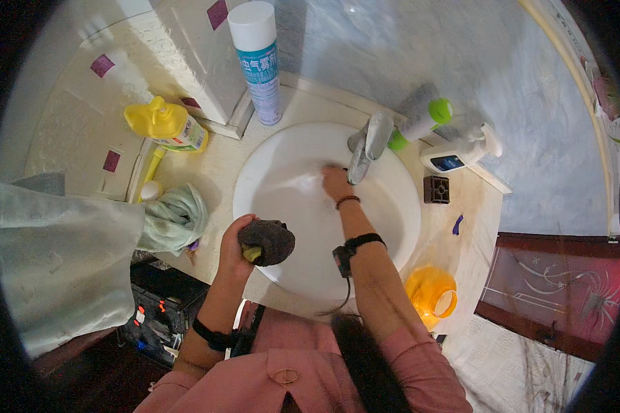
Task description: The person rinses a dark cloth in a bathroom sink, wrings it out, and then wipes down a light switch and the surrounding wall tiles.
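Dark, blurred hair (365,358) is seen hanging over a dusty-pink cloth shirt (296,382). Beyond it, a glossy white oval basin (393,206) is set in a cream, smooth-surfaced table (317,103), and a dull grey metal faucet (372,144) is mounted at the far right rim. A soft, crumpled pale-green cloth (182,220) is noted at left.

Specimen: a rounded, dark-grey, rough-textured bundle (272,241), with a yellow-green patch exposed at its lower left. It is grasped by the fingers of the left hand (234,248) above the basin's near-left part. The right hand (336,184) is lowered into the basin beside the faucet; its fingers are blurred, and whether they are clenched or released cannot be told.

Containers: a yellow plastic pump bottle (169,127), a white-capped blue-and-white spray can (257,65), a white spray bottle (458,155) and a translucent orange jar (427,292). Their contents cannot be made out.
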